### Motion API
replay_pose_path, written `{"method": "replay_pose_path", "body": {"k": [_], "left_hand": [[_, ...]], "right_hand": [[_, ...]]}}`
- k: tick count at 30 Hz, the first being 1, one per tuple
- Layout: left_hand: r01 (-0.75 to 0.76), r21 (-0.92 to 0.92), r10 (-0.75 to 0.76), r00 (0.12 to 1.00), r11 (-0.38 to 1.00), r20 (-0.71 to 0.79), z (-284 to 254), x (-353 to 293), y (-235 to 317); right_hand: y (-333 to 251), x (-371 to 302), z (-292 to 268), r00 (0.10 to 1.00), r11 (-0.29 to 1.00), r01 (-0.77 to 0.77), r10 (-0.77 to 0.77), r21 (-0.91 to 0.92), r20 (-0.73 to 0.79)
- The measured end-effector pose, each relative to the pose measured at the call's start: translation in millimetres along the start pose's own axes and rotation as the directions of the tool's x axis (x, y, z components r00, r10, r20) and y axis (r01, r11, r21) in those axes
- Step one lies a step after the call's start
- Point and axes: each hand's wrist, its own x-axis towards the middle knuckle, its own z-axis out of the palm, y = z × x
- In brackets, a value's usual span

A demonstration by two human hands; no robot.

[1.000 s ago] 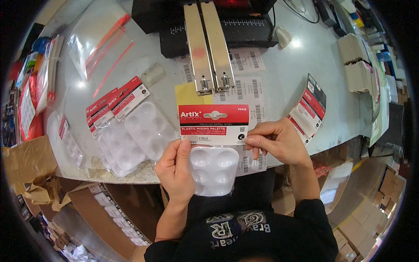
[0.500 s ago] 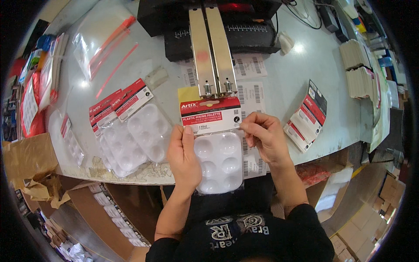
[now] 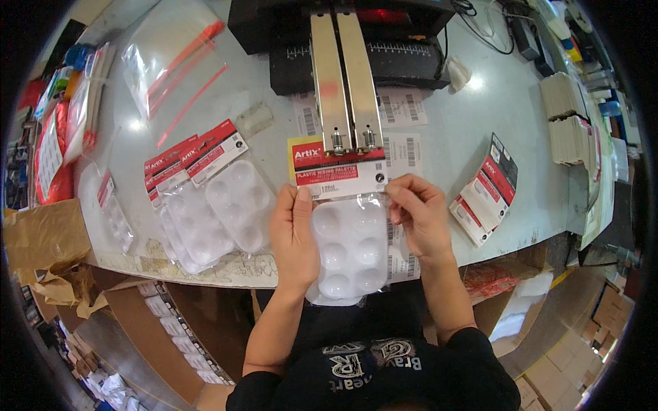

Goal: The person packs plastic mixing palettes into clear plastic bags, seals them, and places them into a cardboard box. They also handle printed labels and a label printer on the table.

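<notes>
Between my hands is a white plastic paint palette (image 3: 351, 243) with round wells, in a clear bag under a red and white header card (image 3: 339, 179). My left hand (image 3: 293, 229) grips the card's left lower corner, thumb on top. At the right lower corner, my right hand (image 3: 419, 209) pinches the card between thumb and bent fingers. The card's upper edge lies under the ends of two metal arms (image 3: 346, 89) of a black stapling machine (image 3: 425, 65). Below the palette's lower left edge, another white rim shows; I cannot tell whether it is a second palette.
Several bagged palettes (image 3: 238, 205) overlap at left, and another pack (image 3: 115, 218) lies farther left. Folded header cards (image 3: 488, 188) are fanned out at right, with card stacks (image 3: 570, 140) beyond. Clear bags (image 3: 168, 58) lie at back left. Barcode sheets (image 3: 403, 154) lie beneath the machine's arms.
Both hands have pushed the header card away from me, so its upper part now sits under the metal arms' ends. The palette hangs slightly tilted. The whole view has shifted a little.
</notes>
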Motion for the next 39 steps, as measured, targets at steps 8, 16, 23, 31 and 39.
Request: {"method": "replay_pose_path", "body": {"k": [8,16,23,31,39], "left_hand": [[0.069,0.016,-0.069,0.998,0.997,-0.002,-2.0,4.5,-7.1],[0.134,-0.137,-0.133,0.991,0.981,0.017,-1.4,2.0,-0.7],[0.002,-0.006,-0.002,1.0,1.0,-0.007,2.0,31.2,-2.6],[-0.045,-0.018,0.045,0.998,0.999,0.033,-3.9,32.7,-28.5],[0.035,0.867,0.353,0.905,0.498,-0.239,-117.2,43.5,39.1]], "right_hand": [[1.0,1.1,-1.6,0.999,0.996,0.026,-0.025,-0.08,0.021],[-1.7,5.5,-3.1,1.0,0.999,-0.001,0.001,-0.032,0.002],[-5.0,25.3,5.1,0.993,0.992,0.118,-0.117,-0.042,0.022],[-5.4,25.3,2.9,0.99,0.976,0.137,-0.137,-0.171,0.007],[-80.2,-9.2,-125.3,0.853,0.371,0.067,-0.504,-0.926,-0.14]]}}
